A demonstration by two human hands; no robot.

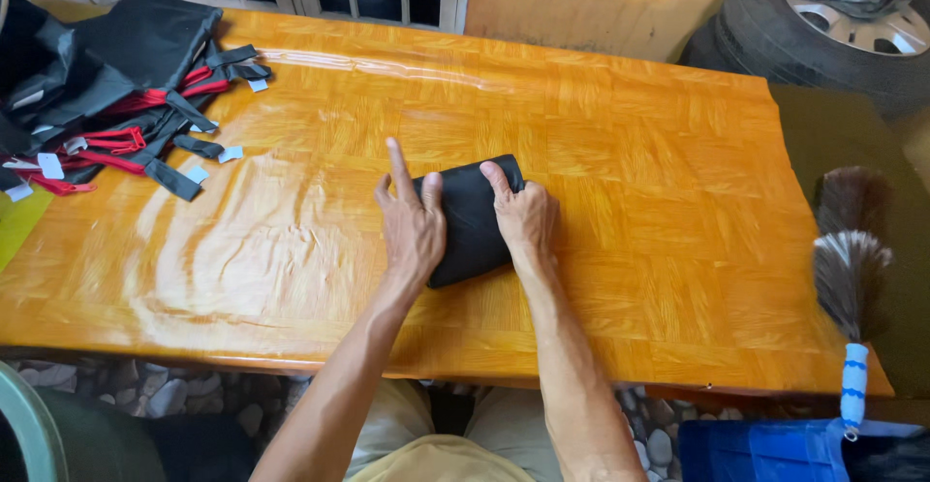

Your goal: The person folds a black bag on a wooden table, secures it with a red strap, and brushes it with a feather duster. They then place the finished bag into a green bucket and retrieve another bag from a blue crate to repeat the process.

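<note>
At far left [107,85], a heap of black bags with red straps and small white tags, spilling across the far left corner of the wooden table [668,201]. Glossy orange parquet top, glare streaking the left half. Below the near left edge, a green rim [24,424] and grey pebbles on the ground.

Near the middle, a folded black cloth bundle [472,218], lying flat on the table, well apart from the heap. Left hand [412,225] pressed flat on the bundle's left side, palm down, fingers mostly together, index finger lifted and pointing to the far side. Right hand [526,216] touching the bundle's right edge, fingers curled over the far right corner, thumb side hidden; probably gripping the fold, though hard to tell from this angle. Both bare forearms reaching in from the near edge, above a lap in pale trousers.

Further right, bare table. Beyond the far right corner, a car tyre [823,31] with a silver wheel, dark cloth draped on top. At the right edge, a feather duster [851,269], brown and white feathers, handle wrapped in blue and white, pointing near. Below it, a blue box [765,448].
</note>
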